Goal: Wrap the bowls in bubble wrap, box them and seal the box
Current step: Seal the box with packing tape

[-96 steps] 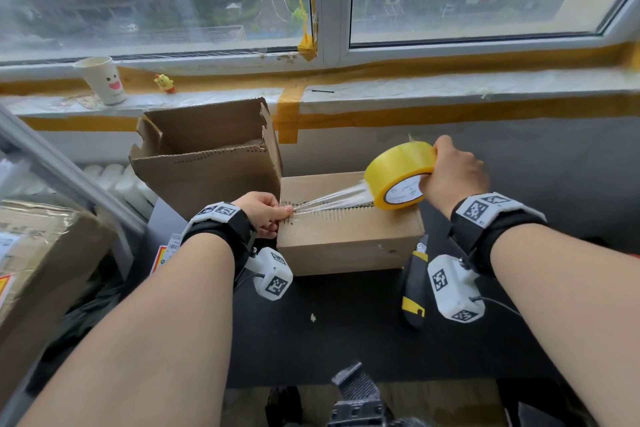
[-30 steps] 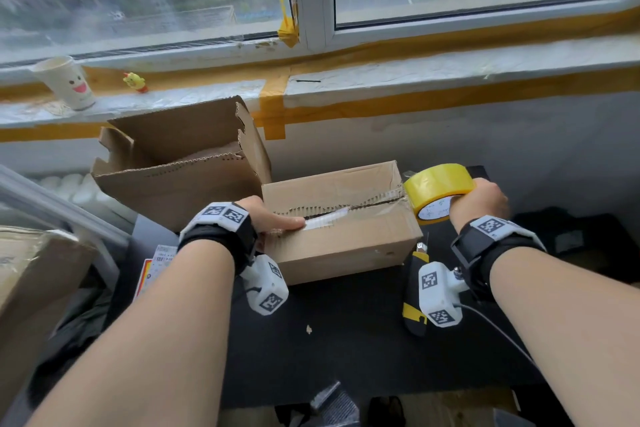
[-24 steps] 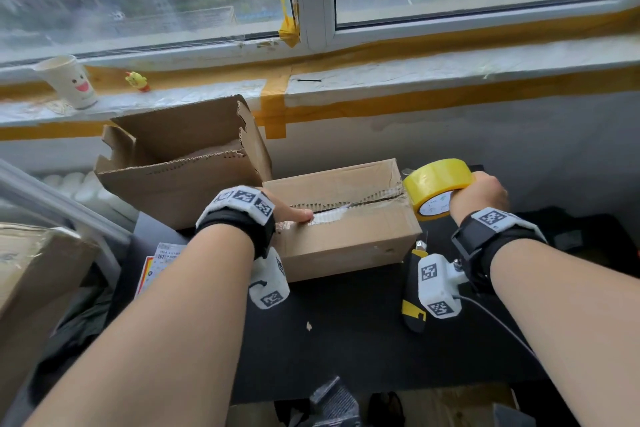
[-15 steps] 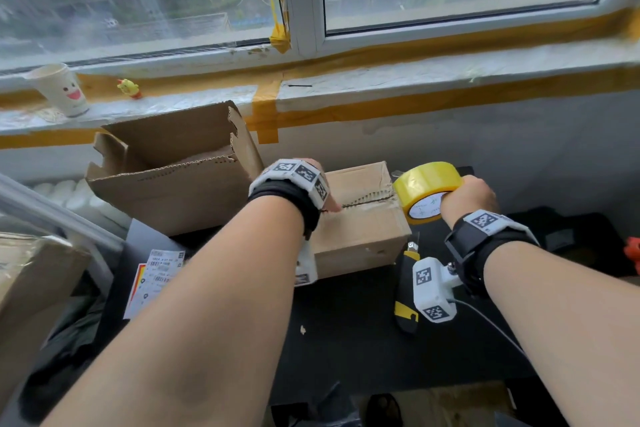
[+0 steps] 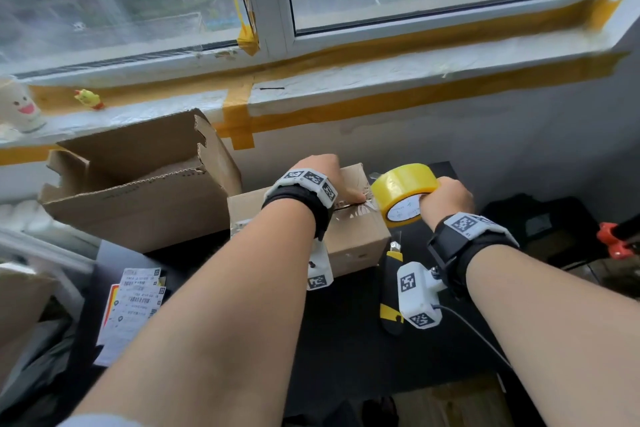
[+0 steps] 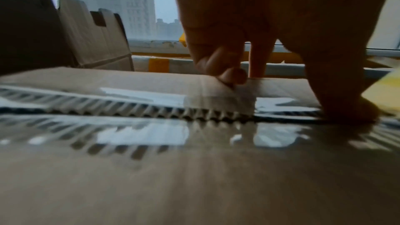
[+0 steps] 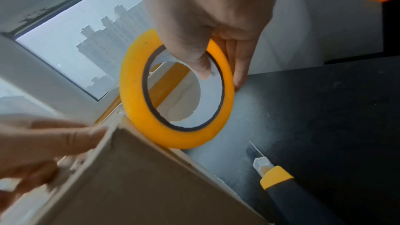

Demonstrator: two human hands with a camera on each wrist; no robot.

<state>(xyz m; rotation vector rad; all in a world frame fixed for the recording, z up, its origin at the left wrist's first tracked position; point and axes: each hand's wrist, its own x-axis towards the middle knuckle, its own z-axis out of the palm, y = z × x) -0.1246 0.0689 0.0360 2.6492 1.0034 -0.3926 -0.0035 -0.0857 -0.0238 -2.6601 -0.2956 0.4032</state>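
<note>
A small closed cardboard box (image 5: 353, 239) sits on the black table. Clear tape (image 6: 140, 97) lies glossy along its serrated top seam. My left hand (image 5: 322, 177) presses down on the tape at the box's right end; its thumb pushes on the seam in the left wrist view, where the left hand (image 6: 270, 23) fills the top. My right hand (image 5: 446, 198) grips a yellow tape roll (image 5: 403, 191) against the box's right edge. The right wrist view shows the thumb inside the roll (image 7: 134, 102) and fingers outside it. The bowls are hidden.
A yellow-and-black utility knife (image 5: 391, 288) lies on the table just right of the box, blade out (image 7: 255, 151). A large open cardboard box (image 5: 138, 184) stands at the left. Printed labels (image 5: 135, 305) lie front left. A red clamp (image 5: 613, 243) is far right.
My left hand has slid right along the seam, from the box's left end to its right end beside the roll. The right hand brought the roll down to the box's right edge and holds it there.
</note>
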